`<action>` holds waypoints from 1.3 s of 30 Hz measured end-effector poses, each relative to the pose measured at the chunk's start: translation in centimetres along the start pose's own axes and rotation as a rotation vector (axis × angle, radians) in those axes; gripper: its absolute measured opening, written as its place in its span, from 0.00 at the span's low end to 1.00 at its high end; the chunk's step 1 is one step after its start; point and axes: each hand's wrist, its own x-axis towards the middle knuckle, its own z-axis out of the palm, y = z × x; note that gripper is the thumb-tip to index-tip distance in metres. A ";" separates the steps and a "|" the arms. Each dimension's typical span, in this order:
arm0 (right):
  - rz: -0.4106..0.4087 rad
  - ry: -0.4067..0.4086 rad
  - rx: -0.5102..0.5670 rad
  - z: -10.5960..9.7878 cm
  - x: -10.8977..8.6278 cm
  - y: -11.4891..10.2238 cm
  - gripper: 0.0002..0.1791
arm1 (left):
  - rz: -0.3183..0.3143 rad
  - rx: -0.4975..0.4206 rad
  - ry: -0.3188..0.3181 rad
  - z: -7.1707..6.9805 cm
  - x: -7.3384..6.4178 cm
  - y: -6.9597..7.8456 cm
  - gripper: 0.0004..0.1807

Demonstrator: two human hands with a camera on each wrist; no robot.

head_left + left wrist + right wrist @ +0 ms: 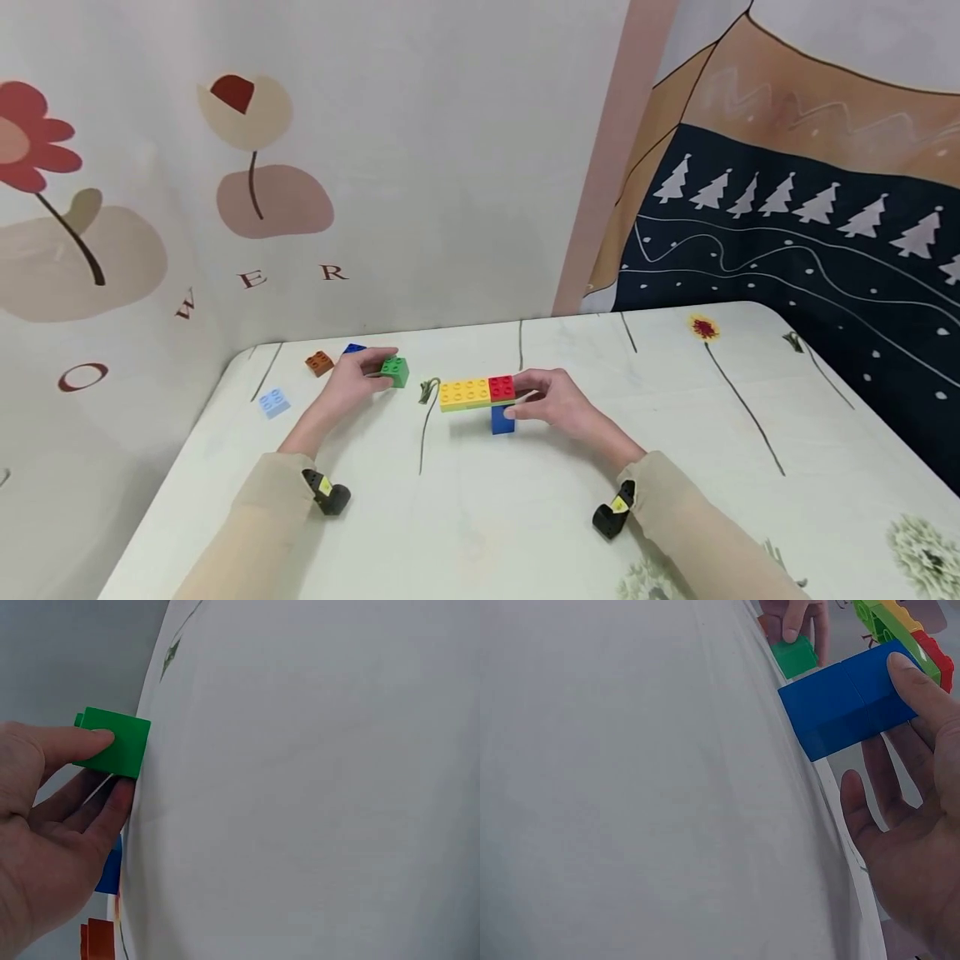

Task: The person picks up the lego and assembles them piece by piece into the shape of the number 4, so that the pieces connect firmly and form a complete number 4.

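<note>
My left hand [351, 385] pinches a green brick [394, 372] between thumb and fingers, close to the tabletop. In the left wrist view, the thumb lies flat on one side of that green brick [120, 742]. With my right hand [557, 403] I grip a built piece by its right end. Its column is two blue bricks [847, 697] stacked with a seam between them. Across the top runs a light green brick [881, 628], bearing a yellow brick [464, 392] and a red brick [502, 387]. The long part overhangs to the left.
Beyond my left hand lie an orange-brown brick [319, 363] and a dark blue brick [354, 348], partly hidden by the hand. A light blue brick [274, 403] sits nearer the left edge. The white table cover [465, 517] has printed flowers; a printed curtain [450, 167] hangs behind.
</note>
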 end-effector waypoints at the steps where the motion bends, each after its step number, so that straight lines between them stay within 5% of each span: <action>1: -0.001 0.000 0.001 0.0 0.0 0.0 0.25 | -0.001 -0.001 -0.002 0.1 0.0 -0.1 0.30; 13: 0.014 0.020 0.014 0.1 -0.1 -0.1 0.24 | -0.069 0.001 0.025 0.2 -0.2 0.0 0.29; 23: 0.028 0.028 0.000 0.1 0.1 0.1 0.25 | -0.053 -0.002 0.036 0.0 -1.4 1.4 0.28; 39: 0.045 0.040 0.000 0.3 0.0 -0.1 0.25 | 0.046 -0.101 0.035 0.7 -3.0 6.4 0.26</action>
